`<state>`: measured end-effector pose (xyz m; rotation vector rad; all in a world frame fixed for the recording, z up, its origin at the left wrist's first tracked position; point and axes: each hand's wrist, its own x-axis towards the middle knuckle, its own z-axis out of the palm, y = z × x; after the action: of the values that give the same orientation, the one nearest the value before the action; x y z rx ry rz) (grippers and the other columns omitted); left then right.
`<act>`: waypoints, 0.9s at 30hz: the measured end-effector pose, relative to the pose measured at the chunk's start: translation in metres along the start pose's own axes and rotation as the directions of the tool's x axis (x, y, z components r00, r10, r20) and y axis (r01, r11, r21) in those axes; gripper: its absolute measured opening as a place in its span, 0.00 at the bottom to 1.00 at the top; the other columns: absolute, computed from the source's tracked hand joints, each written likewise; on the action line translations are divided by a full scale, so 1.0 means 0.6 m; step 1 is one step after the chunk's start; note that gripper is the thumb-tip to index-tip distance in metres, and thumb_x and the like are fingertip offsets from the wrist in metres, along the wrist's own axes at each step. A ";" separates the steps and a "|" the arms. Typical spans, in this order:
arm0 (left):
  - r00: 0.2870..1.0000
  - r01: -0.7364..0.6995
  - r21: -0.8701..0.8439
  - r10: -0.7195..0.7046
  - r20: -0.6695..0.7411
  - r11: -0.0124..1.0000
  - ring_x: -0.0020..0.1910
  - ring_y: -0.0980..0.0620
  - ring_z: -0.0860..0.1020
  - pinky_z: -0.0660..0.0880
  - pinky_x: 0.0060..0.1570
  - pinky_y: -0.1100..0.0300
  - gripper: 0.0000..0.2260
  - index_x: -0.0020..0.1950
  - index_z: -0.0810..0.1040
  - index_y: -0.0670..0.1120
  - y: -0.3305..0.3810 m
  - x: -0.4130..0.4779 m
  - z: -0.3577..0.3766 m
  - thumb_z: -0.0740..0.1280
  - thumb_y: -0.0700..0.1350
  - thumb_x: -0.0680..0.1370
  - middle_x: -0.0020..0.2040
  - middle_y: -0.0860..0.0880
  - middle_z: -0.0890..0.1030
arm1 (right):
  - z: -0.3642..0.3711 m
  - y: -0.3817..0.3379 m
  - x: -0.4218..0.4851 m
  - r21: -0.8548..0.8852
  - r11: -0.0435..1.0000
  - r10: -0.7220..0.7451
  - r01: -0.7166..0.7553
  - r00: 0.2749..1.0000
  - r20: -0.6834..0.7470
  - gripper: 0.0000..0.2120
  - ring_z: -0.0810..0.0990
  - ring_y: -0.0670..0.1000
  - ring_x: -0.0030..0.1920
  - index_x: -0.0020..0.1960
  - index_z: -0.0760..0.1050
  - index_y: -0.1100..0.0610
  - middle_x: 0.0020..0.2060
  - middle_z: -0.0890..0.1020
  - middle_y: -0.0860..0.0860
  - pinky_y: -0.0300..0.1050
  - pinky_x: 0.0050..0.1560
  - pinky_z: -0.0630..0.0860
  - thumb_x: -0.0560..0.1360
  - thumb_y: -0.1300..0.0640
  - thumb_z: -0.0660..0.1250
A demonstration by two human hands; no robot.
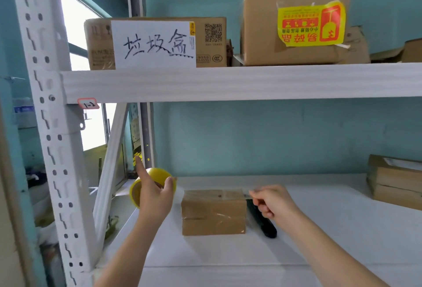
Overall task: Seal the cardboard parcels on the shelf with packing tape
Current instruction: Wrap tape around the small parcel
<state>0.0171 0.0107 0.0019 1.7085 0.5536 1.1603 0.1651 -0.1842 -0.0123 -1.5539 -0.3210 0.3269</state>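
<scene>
Left to right. Our left hand point(153, 195) grips the roll point(146, 186), thumb up through or over the core, fingers wrapped on the yellow rim, held in the air just left of the parcel point(213, 212). From the roll a clear tape strip point(212, 192) runs rightward across the parcel's far top edge to our right hand point(271, 202), which pinches the free end between thumb and fingertips, other fingers curled.

The parcel sits on the lower shelf point(319, 229), near centre, between our hands. A dark tool point(262, 222), likely a cutter, lies just beside its right side, partly under our right hand.

Step, as we judge it: laying tape over the top. To do it well, we keep the strip taut and level, line it up over the flap seam, lower both ends together, press the right end down over the side first, then smooth leftward so no bubbles form. We leave overhang on both sides before cutting.

The parcel's long axis runs left-right, parallel to the shelf front; a broad face looks toward us. The strip follows the same axis. The roll's axis points roughly left and toward us; blur makes this uncertain.
</scene>
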 end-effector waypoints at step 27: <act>0.989 0.144 -0.088 -0.146 -0.012 0.986 0.40 0.44 0.71 0.65 0.42 0.58 0.34 0.74 0.52 0.51 -0.085 -0.007 0.050 0.69 0.40 0.75 0.56 0.31 0.75 | 0.039 0.053 0.017 -0.472 0.879 -0.131 0.072 0.987 -0.094 0.11 0.64 0.50 0.25 0.33 0.67 0.59 0.27 0.69 0.54 0.38 0.25 0.57 0.73 0.68 0.57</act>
<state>0.0491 0.0161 -0.0479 1.5583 0.6193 1.0810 0.1649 -0.1592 -0.0445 -2.0158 -0.4038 0.0669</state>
